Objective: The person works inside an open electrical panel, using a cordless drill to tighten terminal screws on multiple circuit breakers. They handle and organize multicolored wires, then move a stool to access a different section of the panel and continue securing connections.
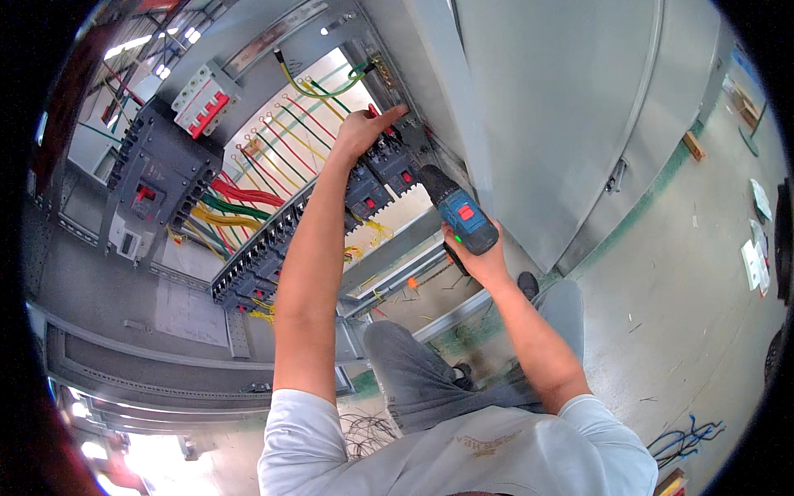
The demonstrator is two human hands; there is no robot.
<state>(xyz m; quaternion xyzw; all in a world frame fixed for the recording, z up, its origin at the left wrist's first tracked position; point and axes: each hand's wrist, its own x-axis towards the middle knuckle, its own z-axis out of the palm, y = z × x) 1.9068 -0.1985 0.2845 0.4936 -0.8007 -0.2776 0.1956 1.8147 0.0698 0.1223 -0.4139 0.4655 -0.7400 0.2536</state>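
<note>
So, standing next to this one: far left inside the open grey metal electrical cabinet there's a big dark moulded main breaker with a red handle, and a white-and-red terminal block above it; red, green and yellow cable bundles fan out from there toward a long slanted row of small black breakers with red toggles; thinner red, green and yellow wires run up the pale backplate behind.

Moving right, the left hand is stretched up to the top end of that row, fingers curled on a breaker or a wire end there; can't tell exactly what it's pinching, the fingers hide it. Just right of it, the right hand is wrapped tight round the grip of a blue and black cordless drill driver, nose aimed up-left at the same terminals, very near the left fingertips.

My worry: the bit slips off the screw and jabs those fingers, or chews a wire; he's at full stretch too, so the aim could wander. Loose wire offcuts lie on the floor by his knees, and blue ones far right; easy to slip on.
</note>
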